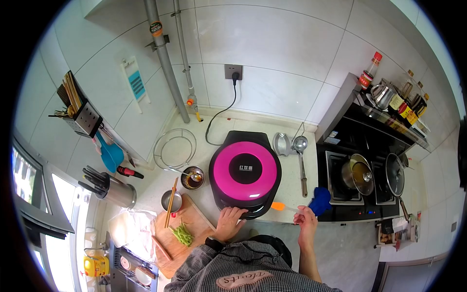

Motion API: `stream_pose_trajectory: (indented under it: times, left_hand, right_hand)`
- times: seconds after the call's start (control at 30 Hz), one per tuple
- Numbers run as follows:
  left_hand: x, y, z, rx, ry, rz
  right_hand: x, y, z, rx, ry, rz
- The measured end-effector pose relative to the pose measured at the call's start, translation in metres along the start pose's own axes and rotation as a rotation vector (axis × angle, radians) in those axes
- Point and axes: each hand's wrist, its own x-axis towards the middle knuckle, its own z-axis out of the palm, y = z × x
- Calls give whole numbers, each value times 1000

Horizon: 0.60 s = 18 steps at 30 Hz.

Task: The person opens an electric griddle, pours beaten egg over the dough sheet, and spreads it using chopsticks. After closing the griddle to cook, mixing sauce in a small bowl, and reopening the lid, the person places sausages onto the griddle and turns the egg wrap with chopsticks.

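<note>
A round electric pan with a pink lid (224,171) stands closed on the counter, its black centre marked with white characters. My left hand (229,223) rests at its front edge beside the black handle, fingers together; whether they grip the handle is unclear. To the right, my right hand (306,223) holds the pale handle of a brush or spatula with an orange head (278,206), which points left toward the pan. A blue cloth (320,201) lies just beyond that hand. Left of the pan is a bowl of dark sauce (193,178) with a spoon in it.
Chopsticks (171,203) lie across a metal bowl (177,199). Chopped greens (182,235) sit on a wooden board (194,210). A ladle (300,146) lies right of the pan. Two lidded pots, one here (357,174), stand on the stove (357,210). A knife block (116,191) is at left.
</note>
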Motion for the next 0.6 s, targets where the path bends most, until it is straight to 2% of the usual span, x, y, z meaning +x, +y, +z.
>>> stream_pose_trajectory:
  times: [0.6]
  left_hand:
    - [-1, -3, 3, 9, -31, -6]
  right_hand:
    - [0, 0, 5, 2, -25, -4]
